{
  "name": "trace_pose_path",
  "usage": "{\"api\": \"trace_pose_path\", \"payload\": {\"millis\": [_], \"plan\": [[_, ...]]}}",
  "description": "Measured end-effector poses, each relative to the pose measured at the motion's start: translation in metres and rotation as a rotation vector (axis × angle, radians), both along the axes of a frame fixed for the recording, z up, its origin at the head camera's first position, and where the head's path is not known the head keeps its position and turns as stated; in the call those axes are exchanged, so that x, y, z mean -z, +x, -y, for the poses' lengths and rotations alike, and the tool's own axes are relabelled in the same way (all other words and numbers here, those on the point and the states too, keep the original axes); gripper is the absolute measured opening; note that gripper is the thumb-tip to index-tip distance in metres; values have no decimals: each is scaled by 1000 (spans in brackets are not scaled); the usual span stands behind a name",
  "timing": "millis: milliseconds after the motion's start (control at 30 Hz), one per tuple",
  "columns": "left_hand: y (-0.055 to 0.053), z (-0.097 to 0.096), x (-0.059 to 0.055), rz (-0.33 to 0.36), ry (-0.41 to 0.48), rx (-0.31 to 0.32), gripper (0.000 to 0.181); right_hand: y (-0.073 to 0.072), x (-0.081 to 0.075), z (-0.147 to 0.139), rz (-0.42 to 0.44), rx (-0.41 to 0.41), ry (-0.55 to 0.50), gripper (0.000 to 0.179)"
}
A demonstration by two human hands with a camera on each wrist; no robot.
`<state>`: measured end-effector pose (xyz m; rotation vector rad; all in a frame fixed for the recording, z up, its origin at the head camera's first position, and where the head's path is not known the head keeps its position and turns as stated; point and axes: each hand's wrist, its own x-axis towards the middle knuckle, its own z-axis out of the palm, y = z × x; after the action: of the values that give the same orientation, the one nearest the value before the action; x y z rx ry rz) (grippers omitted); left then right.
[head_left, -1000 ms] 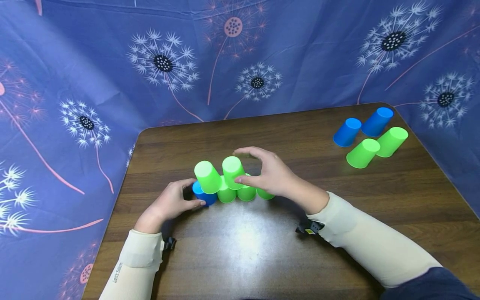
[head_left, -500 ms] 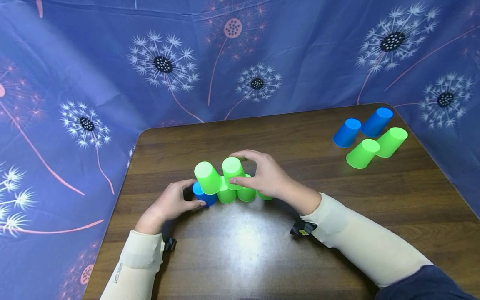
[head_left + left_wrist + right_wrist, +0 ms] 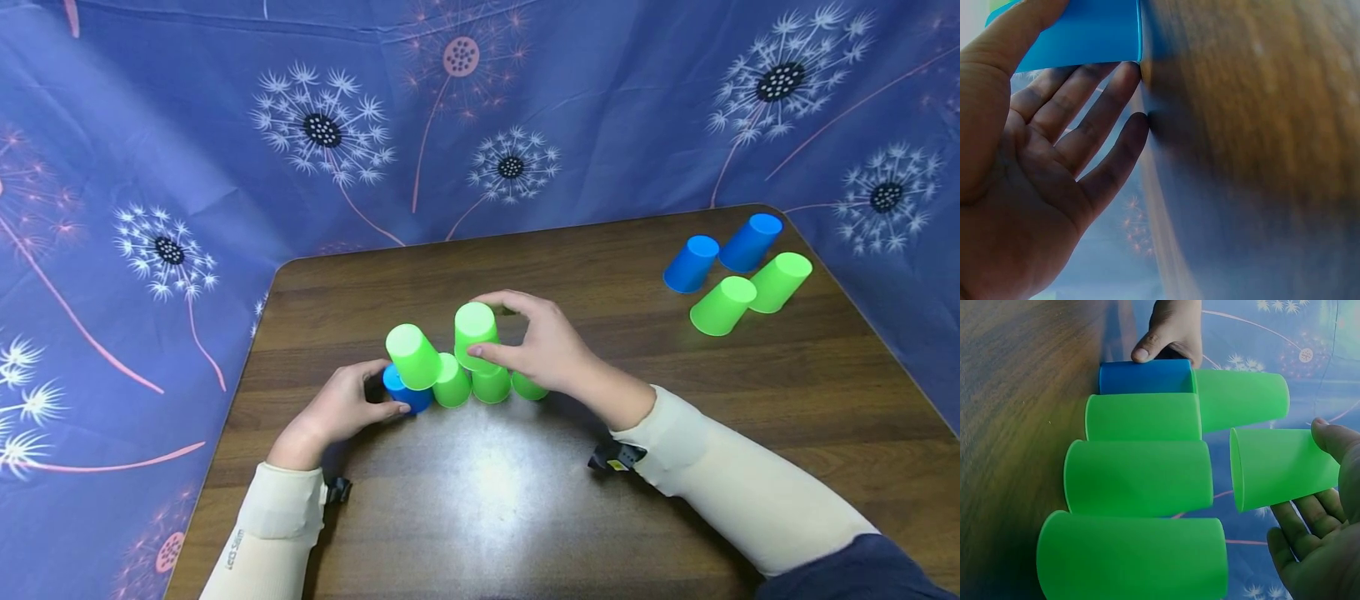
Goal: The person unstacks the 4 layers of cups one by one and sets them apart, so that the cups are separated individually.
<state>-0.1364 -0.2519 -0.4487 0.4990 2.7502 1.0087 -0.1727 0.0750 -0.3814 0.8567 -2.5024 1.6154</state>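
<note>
A row of upside-down plastic cups stands on the table: a blue cup (image 3: 408,392) at the left end, then a green cup (image 3: 452,383), a middle green cup (image 3: 492,387) and a right-end green cup (image 3: 529,387). Another green cup (image 3: 414,357) rests on top over the blue one and its neighbour. My left hand (image 3: 345,408) holds the blue cup between thumb and fingers, low by the table. With thumb and fingers, my right hand (image 3: 543,346) grips a raised green cup (image 3: 1282,465); a gap separates its rim from the row in the right wrist view.
At the table's back right stand two upside-down blue cups (image 3: 691,265) and two upside-down green cups (image 3: 723,307). A blue dandelion-print cloth (image 3: 600,108) hangs behind and left of the brown wooden table (image 3: 465,508).
My right hand first closed in on the green cup in the upper layer, then lifted it off the row and slightly to the right. My left hand stays on the blue cup.
</note>
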Motion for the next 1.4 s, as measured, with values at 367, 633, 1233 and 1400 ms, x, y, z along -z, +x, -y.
{"api": "trace_pose_path", "payload": {"millis": [367, 633, 1233, 1400], "plan": [[1, 0, 0, 3, 4, 3, 57, 0, -10, -28, -53, 34, -66, 52], [2, -1, -1, -8, -1, 0, 59, 12, -41, -48, -51, 108, -79, 49], [3, -1, -2, 0, -1, 0, 58, 11, -44, -117, -104, 293, -151, 50], [3, -2, -2, 9, 1, 0, 58, 11, -39, -146, -75, 390, -165, 51]]}}
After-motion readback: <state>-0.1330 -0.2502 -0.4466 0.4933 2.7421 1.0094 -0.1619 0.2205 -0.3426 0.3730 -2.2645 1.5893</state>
